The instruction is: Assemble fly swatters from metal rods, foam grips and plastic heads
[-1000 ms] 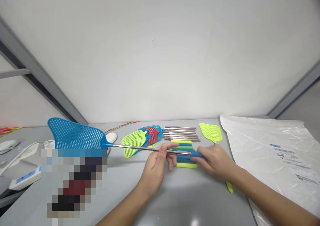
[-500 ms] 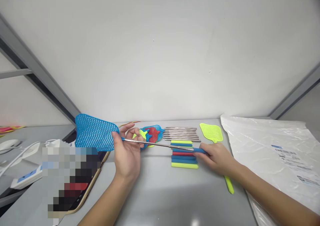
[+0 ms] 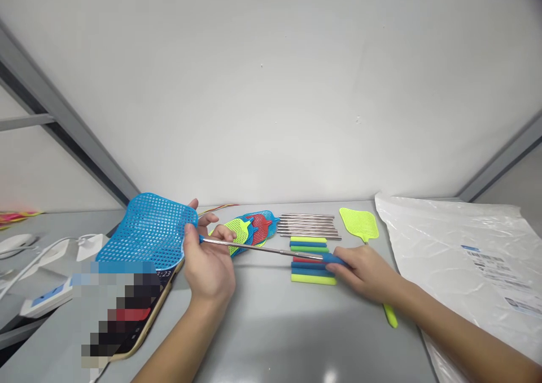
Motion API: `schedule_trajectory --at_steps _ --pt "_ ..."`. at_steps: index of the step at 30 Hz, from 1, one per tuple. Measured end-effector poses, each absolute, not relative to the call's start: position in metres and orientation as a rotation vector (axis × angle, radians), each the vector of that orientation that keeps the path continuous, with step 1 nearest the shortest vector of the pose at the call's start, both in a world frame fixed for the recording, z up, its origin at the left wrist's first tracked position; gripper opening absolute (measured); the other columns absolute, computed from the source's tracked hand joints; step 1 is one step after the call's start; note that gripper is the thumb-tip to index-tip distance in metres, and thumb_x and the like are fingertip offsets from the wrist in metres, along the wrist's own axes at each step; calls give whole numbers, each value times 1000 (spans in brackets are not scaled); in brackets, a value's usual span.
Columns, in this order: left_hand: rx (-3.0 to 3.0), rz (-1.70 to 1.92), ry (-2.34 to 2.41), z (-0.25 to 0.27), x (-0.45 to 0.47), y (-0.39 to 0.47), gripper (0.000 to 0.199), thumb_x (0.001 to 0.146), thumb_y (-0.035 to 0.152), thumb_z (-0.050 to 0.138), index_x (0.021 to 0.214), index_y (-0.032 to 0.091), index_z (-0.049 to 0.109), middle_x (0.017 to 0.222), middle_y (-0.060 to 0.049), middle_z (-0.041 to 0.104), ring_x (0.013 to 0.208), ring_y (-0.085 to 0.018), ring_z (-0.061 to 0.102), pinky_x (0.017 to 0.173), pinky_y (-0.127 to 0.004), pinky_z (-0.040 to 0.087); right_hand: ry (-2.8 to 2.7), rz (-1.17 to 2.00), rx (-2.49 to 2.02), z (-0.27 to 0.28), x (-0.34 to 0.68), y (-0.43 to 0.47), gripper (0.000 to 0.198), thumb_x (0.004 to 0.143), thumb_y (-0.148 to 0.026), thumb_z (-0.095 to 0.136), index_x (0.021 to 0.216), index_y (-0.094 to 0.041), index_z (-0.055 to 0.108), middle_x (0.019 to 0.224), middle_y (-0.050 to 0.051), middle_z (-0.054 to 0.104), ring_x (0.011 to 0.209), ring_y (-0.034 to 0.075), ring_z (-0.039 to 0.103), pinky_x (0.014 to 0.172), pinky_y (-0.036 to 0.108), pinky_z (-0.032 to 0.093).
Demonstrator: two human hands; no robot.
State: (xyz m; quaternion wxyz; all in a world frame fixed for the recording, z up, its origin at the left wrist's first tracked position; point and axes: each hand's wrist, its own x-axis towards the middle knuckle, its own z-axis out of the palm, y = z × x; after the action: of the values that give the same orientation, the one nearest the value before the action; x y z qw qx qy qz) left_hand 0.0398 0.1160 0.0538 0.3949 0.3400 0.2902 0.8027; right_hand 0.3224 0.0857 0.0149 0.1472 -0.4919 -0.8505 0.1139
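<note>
A blue fly swatter (image 3: pixel 148 227) is stretched between my hands above the table. My left hand (image 3: pixel 212 270) grips it where the mesh head meets the metal rod, thumb on top. My right hand (image 3: pixel 365 270) is wrapped round its blue handle (image 3: pixel 331 258). Under the rod lies a row of coloured handle tubes (image 3: pixel 312 279), partly covered by the swatter. Behind them several thin metal rods (image 3: pixel 307 225) lie side by side. Loose swatter heads in blue, red and yellow-green (image 3: pixel 260 229) overlap just left of the rods.
A yellow-green swatter (image 3: pixel 359 225) lies partly beneath my right arm. On the right is a white plastic mailer bag (image 3: pixel 449 259). At left are a phone (image 3: pixel 144 329), partly blurred out, a power strip (image 3: pixel 46 301) and white cables. A white wall rises behind.
The swatter's mesh head has rolled toward me, showing a broader face. My left hand has shifted slightly left and down; my right hand keeps its grip on the handle.
</note>
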Motion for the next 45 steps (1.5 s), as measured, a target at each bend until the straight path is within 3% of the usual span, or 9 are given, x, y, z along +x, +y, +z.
schedule_trajectory --at_steps 9,23,30,34,39,45 --pt "809 2086 771 57 35 121 37 94 45 35 113 25 59 87 -1 51 50 -9 47 56 -28 46 -2466 372 -1375 19 320 82 33 99 -43 34 80 -21 51 67 -2 59 57 13 51 57 26 26" --pt "908 1993 968 38 47 129 35 94 42 40 102 18 64 91 -2 55 56 -7 44 54 -21 41 -2519 250 -1415 11 306 74 36 100 -40 27 82 -20 50 64 0 60 53 14 50 54 28 22" --pt "1061 1583 782 24 98 87 45 96 52 32 113 21 59 97 -5 58 61 -10 47 62 -25 45 -2533 219 -1421 15 290 62 33 99 -38 28 84 -20 50 64 1 62 52 15 50 52 28 20" --pt "1061 1516 750 21 105 79 47 97 53 28 112 21 59 102 -6 60 64 -11 50 69 -28 47 -2527 236 -1417 20 286 58 33 99 -38 28 83 -20 50 64 1 61 50 15 49 51 28 19" --pt "1051 1501 719 22 100 84 49 97 55 24 115 22 56 103 -7 60 63 -12 51 65 -30 47 -2511 353 -1417 29 277 57 33 100 -39 28 82 -20 48 66 1 62 53 14 51 51 27 20" --pt "1093 1461 721 23 94 92 49 97 55 23 123 24 52 106 -6 56 69 -12 51 69 -29 46 -2503 496 -1411 58 271 68 32 100 -40 26 92 -21 50 73 2 64 59 16 55 52 27 25"
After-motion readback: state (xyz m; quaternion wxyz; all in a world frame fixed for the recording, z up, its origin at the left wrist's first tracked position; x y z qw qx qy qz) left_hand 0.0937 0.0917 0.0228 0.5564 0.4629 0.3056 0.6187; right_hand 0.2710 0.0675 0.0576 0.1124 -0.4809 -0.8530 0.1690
